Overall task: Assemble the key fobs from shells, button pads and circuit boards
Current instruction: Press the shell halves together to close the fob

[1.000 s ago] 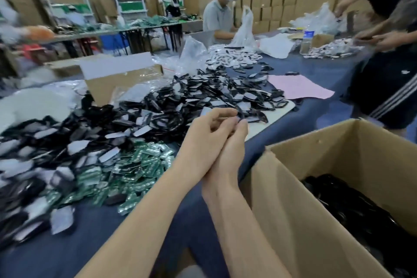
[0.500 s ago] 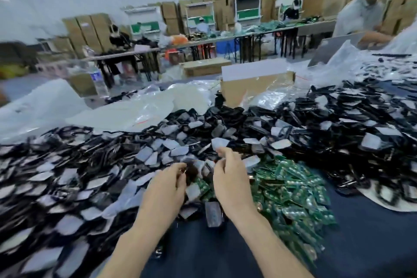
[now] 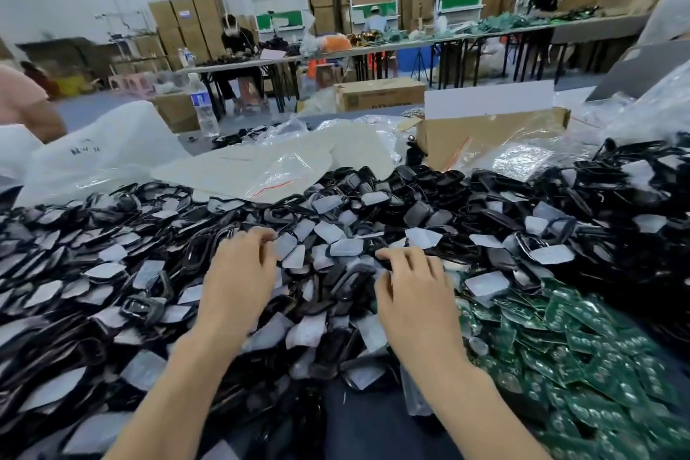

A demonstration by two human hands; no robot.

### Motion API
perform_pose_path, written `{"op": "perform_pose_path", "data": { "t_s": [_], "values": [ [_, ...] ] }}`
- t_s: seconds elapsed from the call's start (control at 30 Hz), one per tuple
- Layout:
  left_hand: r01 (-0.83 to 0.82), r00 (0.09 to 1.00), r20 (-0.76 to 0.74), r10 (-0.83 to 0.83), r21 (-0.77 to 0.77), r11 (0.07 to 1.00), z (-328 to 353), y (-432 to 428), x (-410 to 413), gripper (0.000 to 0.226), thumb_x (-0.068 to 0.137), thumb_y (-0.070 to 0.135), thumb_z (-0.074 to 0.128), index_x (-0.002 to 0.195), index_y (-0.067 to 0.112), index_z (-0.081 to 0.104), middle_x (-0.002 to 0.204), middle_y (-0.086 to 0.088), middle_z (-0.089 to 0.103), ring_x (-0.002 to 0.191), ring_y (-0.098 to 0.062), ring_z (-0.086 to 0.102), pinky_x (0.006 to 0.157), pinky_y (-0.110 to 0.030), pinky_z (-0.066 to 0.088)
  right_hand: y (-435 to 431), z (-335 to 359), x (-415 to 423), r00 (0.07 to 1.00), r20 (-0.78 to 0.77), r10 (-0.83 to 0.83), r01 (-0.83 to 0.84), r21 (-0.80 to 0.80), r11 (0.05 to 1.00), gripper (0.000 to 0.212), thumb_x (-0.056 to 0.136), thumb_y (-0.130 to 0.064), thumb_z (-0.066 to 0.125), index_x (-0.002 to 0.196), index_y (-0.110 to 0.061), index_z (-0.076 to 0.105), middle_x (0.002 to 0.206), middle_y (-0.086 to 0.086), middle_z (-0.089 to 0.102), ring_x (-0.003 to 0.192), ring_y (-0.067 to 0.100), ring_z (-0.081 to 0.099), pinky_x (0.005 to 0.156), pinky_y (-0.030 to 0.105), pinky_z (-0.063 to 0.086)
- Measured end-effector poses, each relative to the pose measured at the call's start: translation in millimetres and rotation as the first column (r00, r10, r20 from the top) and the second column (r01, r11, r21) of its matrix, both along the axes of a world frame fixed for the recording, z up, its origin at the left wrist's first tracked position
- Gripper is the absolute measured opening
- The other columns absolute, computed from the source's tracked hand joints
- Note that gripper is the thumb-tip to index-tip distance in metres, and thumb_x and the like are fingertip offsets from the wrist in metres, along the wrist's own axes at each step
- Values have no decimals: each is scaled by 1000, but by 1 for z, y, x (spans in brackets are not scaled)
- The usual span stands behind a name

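Fingers (image 3: 258, 236) of left hand (image 3: 239, 288) bent down at the knuckles, tips sunk into the heap at centre frame; cannot tell whether anything is gripped. Right hand (image 3: 414, 299) near it at centre-right, apart from the left: fingers (image 3: 396, 258) loosely curled, tips touching the heap, forefinger reaching toward frame left; hold likewise unclear.

Black shells (image 3: 414, 215) piled loose across the whole middle band, from left edge to right edge. Pale grey pads (image 3: 421, 237) scattered flat through and over them, several under both hands. Green circuit boards (image 3: 582, 344) in a separate spread at lower right, touching the shell heap just beside the right wrist.

Bare strip of dark blue table cloth (image 3: 367, 422) between the forearms at bottom centre. Clear plastic bags (image 3: 261, 168) and open cardboard box (image 3: 485, 140) behind the heap, upper middle. Water bottle (image 3: 203, 105) upright at upper left. Other tables, seated workers and stacked cartons blurred along the top.
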State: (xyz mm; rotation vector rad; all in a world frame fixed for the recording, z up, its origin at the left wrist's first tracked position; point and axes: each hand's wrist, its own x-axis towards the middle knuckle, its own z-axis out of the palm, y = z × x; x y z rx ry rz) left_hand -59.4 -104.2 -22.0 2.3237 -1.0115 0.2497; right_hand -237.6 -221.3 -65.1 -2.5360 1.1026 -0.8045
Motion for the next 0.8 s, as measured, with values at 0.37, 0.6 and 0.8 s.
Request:
{"op": "perform_pose_path", "data": {
  "t_s": [0.37, 0.6, 0.8],
  "values": [
    [9, 998, 49, -41, 519, 855, -3, -17, 94, 54, 104, 17, 34, 157, 26, 29, 164, -6, 27, 148, -33, 27, 119, -50, 26, 8, 11, 34, 989, 59, 138, -138, -2, 990, 33, 105, -27, 42, 135, -30, 54, 132, -7, 53, 122, 16, 45, 100, 32, 37],
    [55, 989, 61, -131, 681, 730, 15, -24, 103, 65, 98, 8, 38, 157, 32, 27, 158, -4, 38, 143, -32, 33, 115, -50, 32, 2, 5, 27, 983, 146, 110, -110, -8, 994, 31, 102, -20, 49, 130, -24, 60, 125, -4, 58, 115, 19, 50, 99, 35, 40],
    [95, 985, 46, -169, 666, 740, 24, -17, 101, 55, 103, 16, 44, 156, 29, 33, 154, -6, 43, 141, -29, 37, 115, -47, 32, 7, 4, 27, 981, 134, 142, -139, -35, 990, 32, 99, -19, 48, 128, -22, 62, 123, -3, 59, 113, 20, 51, 99, 37, 40]
  ]
}}
